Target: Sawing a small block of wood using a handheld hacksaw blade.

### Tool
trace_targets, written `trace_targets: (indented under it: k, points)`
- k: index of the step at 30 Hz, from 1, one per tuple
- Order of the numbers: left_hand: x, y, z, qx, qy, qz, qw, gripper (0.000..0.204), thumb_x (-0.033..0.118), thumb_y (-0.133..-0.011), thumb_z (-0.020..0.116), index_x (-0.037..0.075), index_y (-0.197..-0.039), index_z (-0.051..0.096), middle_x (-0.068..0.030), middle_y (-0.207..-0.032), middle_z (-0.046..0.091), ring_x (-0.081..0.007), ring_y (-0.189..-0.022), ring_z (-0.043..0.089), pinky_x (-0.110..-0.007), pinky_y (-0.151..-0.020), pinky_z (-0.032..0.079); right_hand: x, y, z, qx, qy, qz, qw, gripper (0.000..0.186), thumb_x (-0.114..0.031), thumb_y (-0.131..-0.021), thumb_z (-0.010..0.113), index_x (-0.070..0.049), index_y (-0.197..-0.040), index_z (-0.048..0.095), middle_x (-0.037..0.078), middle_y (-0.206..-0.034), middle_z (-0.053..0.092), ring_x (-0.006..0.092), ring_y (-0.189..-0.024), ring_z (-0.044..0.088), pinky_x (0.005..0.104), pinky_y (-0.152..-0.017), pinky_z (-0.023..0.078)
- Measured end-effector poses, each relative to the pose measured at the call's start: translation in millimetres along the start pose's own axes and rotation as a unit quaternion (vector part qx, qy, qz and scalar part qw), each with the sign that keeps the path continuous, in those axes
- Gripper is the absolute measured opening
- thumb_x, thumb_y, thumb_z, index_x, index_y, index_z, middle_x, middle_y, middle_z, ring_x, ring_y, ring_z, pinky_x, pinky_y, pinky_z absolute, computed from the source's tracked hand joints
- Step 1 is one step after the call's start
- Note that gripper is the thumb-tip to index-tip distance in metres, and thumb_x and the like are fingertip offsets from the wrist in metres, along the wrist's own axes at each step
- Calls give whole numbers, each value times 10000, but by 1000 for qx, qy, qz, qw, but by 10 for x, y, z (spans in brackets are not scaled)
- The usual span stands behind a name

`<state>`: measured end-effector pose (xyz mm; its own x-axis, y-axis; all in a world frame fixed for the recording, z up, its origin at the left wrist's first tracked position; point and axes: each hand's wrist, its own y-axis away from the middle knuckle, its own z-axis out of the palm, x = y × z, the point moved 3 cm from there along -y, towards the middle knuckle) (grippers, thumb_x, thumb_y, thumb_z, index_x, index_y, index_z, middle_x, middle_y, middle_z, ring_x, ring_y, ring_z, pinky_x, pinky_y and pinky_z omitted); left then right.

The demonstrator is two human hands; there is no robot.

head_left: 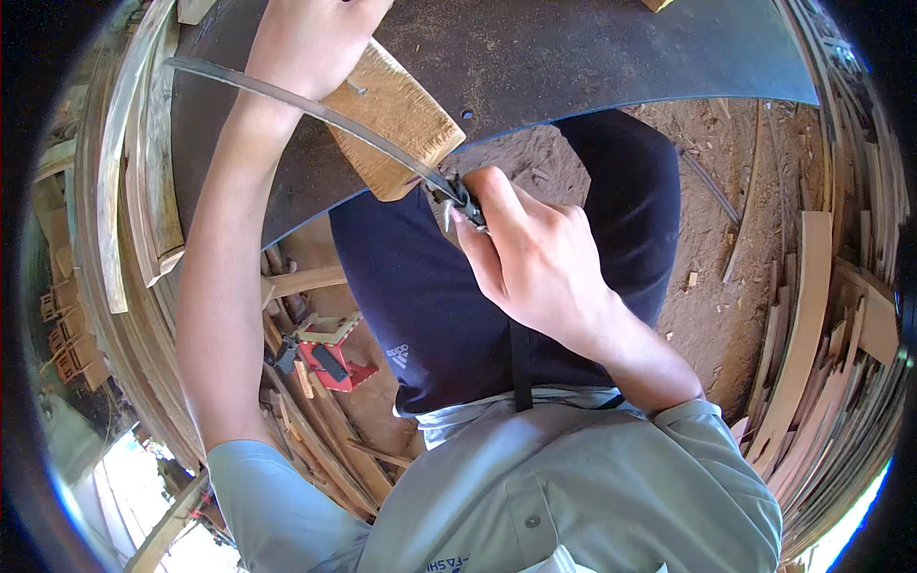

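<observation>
My right hand [535,258] is closed round the dark handle of a long, thin metal blade [287,95], which crosses above a wooden block [401,115] and my left forearm toward the upper left. The block lies at the near edge of a dark metal sheet [611,48], with a small metal piece [358,88] on its top. My left hand [310,33] is at the block's far end against the top of the picture, its fingers mostly out of frame, so what it holds is hidden.
Long boards [124,191] line the left side, and stacked planks [802,334] the right. My knees [626,210] are under the sheet's edge. A red and black object [330,358] lies among wood on the dirt floor [707,248] at lower left. A yellow piece [657,4] is at the top.
</observation>
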<state>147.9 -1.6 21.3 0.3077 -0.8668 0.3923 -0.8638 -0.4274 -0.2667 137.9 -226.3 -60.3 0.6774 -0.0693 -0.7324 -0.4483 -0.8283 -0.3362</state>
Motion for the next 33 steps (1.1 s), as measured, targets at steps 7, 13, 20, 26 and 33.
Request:
trace_targets:
  k: [7,13,20,26,33]
  points:
    - [9,-5,3,-23,11,-45,999,463,311,-1049,657,-61,-782,585,-98,-608,467,-137,-571,446,-372,-557,374,4,-55,1,-10,-9,4,1000,188,-159,-998,684,-66,-1098,556,106,-698,601,326,-585,660,438,-497,494]
    - [27,-26,27,-21,4,-91,996,460,285,-1042,671,-46,-740,569,-60,-587,461,-109,-559,419,-360,-536,352,9,-34,-18,-26,-5,16,1000,195,-154,-993,682,-67,-1087,535,105,-736,613,336,-597,662,443,-505,499]
    - [-49,-49,34,-3,17,-56,998,499,237,-1002,743,-25,-648,510,-30,-537,441,-83,-522,393,-340,-503,331,47,8,-67,-74,0,30,997,176,-156,-997,670,-75,-1067,530,115,-701,610,340,-606,670,451,-507,499]
    - [-16,-31,72,0,29,-83,996,503,219,-998,750,-1,-626,491,-15,-540,458,-71,-528,403,-329,-504,341,108,150,-87,-92,2,49,995,171,-154,-991,671,-82,-1083,546,115,-623,583,356,-575,657,466,-500,497]
    - [-32,-58,15,-20,26,-67,997,493,220,-991,749,4,-622,502,-3,-546,469,-68,-537,409,-314,-515,349,57,81,-54,-98,-18,54,994,195,-135,-977,688,-68,-1085,541,130,-618,585,368,-575,655,474,-507,502]
